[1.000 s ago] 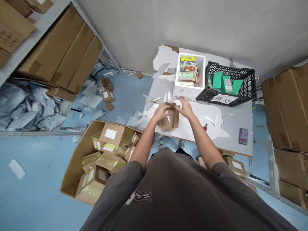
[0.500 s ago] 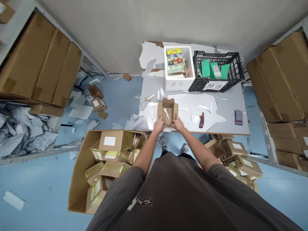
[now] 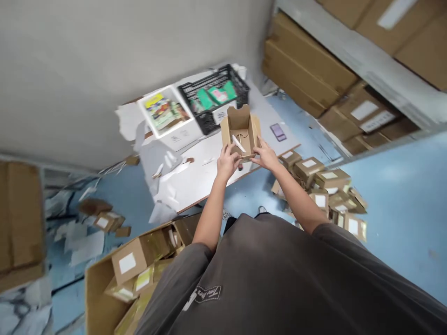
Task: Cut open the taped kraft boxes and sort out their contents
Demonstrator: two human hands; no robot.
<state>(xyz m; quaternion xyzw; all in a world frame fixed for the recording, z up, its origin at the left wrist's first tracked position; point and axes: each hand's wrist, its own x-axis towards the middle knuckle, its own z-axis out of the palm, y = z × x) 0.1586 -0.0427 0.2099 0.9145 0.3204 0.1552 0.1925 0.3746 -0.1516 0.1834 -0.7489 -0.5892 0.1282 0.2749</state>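
Between my two hands is a small open cardboard box (image 3: 240, 122), its flaps standing up and its inside facing me. A thin white piece (image 3: 239, 143), perhaps a twist of paper, lies in it. My left hand (image 3: 227, 161) grips the near left corner, and my right hand (image 3: 266, 153) grips the near right corner. The box is held over the right part of the table (image 3: 213, 179). Below its near edge, a small part of a dark red object (image 3: 240, 166) shows; the rest is hidden.
On the table stand a white foam bin (image 3: 181, 138) of small packs and a black crate (image 3: 205, 124) with green boxes. A phone (image 3: 278, 132) lies to the right. Taped parcels (image 3: 331, 181) pile on the floor at right; a large carton (image 3: 96, 298) of parcels stands at left.
My view has swung to the right, so table and bins appear tilted and further left. The cardboard box has come off the tabletop and moved right, with both hands on it.
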